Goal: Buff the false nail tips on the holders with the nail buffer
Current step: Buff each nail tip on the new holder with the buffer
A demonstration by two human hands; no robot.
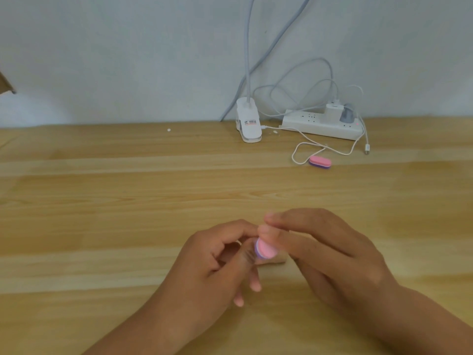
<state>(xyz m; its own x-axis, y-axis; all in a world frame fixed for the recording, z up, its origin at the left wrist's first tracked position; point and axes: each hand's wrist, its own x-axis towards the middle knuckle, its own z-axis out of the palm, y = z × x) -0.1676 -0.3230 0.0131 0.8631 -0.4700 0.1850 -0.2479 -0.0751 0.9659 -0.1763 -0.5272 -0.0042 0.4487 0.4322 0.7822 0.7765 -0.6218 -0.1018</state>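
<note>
Two hands meet lower centre over the table. Right hand fingers pinch the nail buffer, long axis steep, pink face camera-ward. Left hand curled, hold unclear. Spare buffer and power strip upper right.

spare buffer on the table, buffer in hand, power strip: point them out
spare buffer (320, 161), head view, pink top face
buffer in hand (266, 250), head view, pink end that shows
power strip (302, 121), head view, bare white top
</note>
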